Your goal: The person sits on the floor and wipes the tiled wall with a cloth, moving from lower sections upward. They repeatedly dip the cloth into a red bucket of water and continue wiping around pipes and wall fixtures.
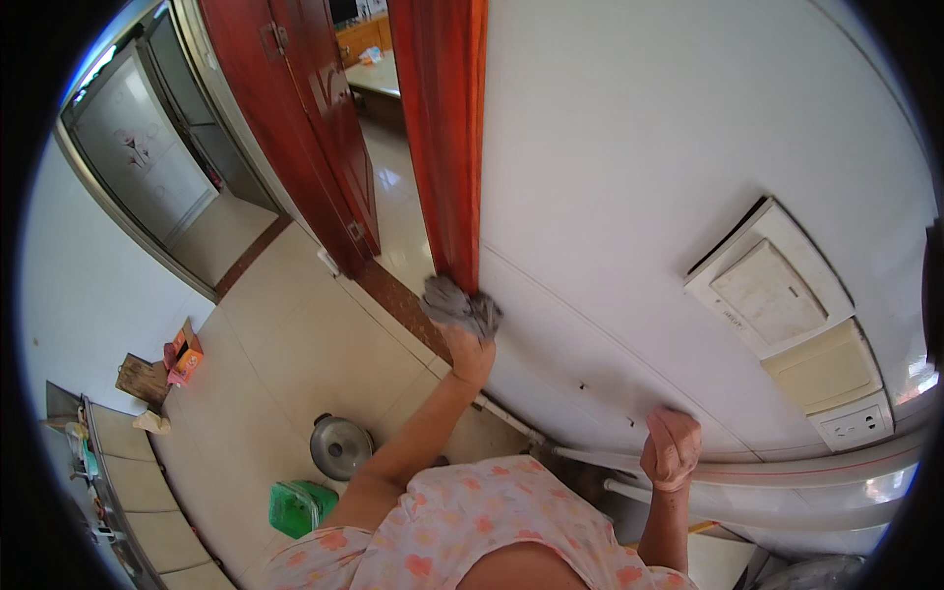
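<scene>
My left hand (470, 352) grips a crumpled grey cloth (457, 304) and presses it against the lower part of a glossy red-brown wooden door frame (451, 147). The cloth wraps around the frame's edge and reaches onto the white wall (590, 162). Off to the right, my right hand (672, 446) is curled with its fingers closed, close to the same wall. No object shows in it, and I cannot tell whether its knuckles touch the wall.
Wall switches (774, 291) and a power socket (852, 422) are at right above white pipes (796, 472). A lidded metal pot (341, 447) and green plastic container (295, 509) stand on the tiled floor (287, 332). The red wooden door (310, 110) stands ajar.
</scene>
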{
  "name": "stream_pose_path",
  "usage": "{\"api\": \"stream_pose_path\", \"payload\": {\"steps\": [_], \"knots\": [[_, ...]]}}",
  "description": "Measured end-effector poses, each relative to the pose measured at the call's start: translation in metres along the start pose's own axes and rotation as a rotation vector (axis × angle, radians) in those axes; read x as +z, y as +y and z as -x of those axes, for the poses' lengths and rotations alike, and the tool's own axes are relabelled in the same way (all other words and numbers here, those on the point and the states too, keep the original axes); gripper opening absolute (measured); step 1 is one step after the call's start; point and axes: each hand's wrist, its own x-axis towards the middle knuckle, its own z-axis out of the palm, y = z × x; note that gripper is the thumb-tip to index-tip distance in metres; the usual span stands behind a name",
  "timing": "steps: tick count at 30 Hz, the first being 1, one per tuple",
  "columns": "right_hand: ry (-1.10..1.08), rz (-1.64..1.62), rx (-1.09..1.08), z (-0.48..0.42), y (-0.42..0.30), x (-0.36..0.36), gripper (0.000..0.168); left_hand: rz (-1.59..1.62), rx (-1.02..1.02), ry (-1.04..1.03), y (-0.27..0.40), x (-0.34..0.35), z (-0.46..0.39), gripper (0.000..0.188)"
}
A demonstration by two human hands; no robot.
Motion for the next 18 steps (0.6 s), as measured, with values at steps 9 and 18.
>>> {"api": "stream_pose_path", "payload": {"steps": [9,18], "knots": [[0.142,0.234,0.111,-0.006,-0.001,-0.02,0.024,-0.731,0.646,-0.056,-0.033,-0.005,-0.03,0.044],[0.109,0.29,-0.004,0.004,0.008,-0.02,0.035,-0.845,-0.068,0.026,-0.201,-0.021,0.121,0.059]]}}
